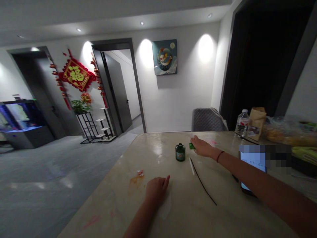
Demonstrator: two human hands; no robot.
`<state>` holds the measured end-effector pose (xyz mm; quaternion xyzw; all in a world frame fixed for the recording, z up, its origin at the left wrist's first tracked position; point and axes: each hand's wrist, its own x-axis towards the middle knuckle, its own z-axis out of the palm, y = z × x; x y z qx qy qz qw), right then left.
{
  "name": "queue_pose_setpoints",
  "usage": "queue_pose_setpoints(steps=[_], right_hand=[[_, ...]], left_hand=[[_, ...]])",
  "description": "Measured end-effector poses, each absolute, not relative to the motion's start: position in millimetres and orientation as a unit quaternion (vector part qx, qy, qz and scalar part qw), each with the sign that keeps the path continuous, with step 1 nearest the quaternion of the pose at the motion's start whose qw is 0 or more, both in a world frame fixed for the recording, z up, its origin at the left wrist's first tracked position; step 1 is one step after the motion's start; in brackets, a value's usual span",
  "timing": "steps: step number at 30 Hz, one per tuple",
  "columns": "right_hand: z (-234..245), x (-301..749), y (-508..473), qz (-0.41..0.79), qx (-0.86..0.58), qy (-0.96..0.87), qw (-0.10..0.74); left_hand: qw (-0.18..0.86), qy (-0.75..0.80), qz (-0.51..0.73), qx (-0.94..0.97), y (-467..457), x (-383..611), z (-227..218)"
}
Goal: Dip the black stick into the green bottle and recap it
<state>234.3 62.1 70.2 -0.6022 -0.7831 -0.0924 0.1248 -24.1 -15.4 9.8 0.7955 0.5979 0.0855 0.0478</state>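
My right hand (201, 147) reaches over the far part of the table, its fingers closed on a small green cap (191, 145). Just left of it stands a dark green bottle (180, 153), upright, with its neck uncovered and a label on its front. My left hand (156, 190) rests on the tabletop nearer to me, fingers curled in and thumb stuck out, with nothing visible in it. Between the hands and to the right lie a short white stick (192, 166) and a long thin black stick (203, 185).
A lit phone (251, 170) lies beneath my right forearm. Along the right side are a water bottle (242, 122), a brown paper bag (256, 124) and plastic bags (289, 130). An orange stain (136, 181) marks the table (116, 201). A grey chair (206, 120) stands behind.
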Motion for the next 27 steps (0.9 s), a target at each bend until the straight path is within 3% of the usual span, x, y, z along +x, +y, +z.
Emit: queue_pose_setpoints(steps=[4, 7, 19, 27], right_hand=[[77, 210, 96, 0.118, -0.578, -0.716, 0.372], [65, 195, 109, 0.225, -0.555, -0.671, 0.437], [39, 188, 95, 0.313, -0.531, -0.632, 0.47], [33, 166, 39, 0.401, -0.378, -0.707, 0.443]], left_hand=[[0.056, 0.599, 0.093, 0.794, -16, -25, 9], [0.062, 0.598, 0.098, 0.793, -16, -26, 8], [0.078, 0.602, 0.093, 0.789, -16, -24, 13], [0.156, 0.596, 0.238, 0.75, -15, -16, 1]])
